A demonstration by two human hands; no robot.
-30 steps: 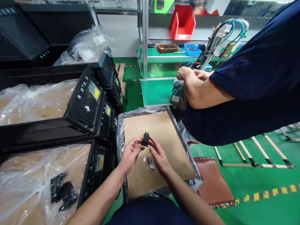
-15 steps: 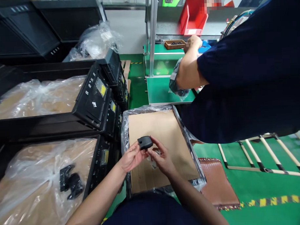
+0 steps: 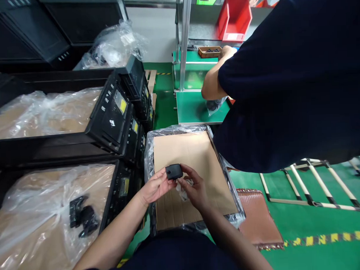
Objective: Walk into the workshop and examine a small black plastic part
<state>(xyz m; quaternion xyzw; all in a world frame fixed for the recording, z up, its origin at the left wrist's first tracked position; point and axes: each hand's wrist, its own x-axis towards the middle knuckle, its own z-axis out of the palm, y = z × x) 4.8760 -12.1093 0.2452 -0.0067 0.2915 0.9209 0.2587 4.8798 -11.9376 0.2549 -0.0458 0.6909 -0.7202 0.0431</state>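
Observation:
Between my two hands is a small black plastic part [image 3: 174,172], box-shaped with a rounded edge and a small hole near its left end. My left hand [image 3: 156,186] grips its left end, thumb on top and fingers beneath. At its right side, the fingers of my right hand [image 3: 195,188] are closed on the part's edge. A crumpled white cloth or tissue [image 3: 183,193] sits under my right hand, seemingly tucked in the palm. Below both hands lies a cardboard sheet [image 3: 195,150] in a plastic-lined crate [image 3: 149,152].
Stacked black crates [image 3: 104,118] with plastic-wrapped contents stand at left; black parts [image 3: 82,217] lie on the nearest. A co-worker in a dark shirt [image 3: 284,88] stands at right by a green bench [image 3: 193,107]. A red bin [image 3: 235,19], brown mat [image 3: 260,222] and pipe frame [image 3: 311,185] are around.
The black part has turned slightly in my hands, which stay in nearly the same place. The co-worker's body and arm have shifted left, covering more of the bench.

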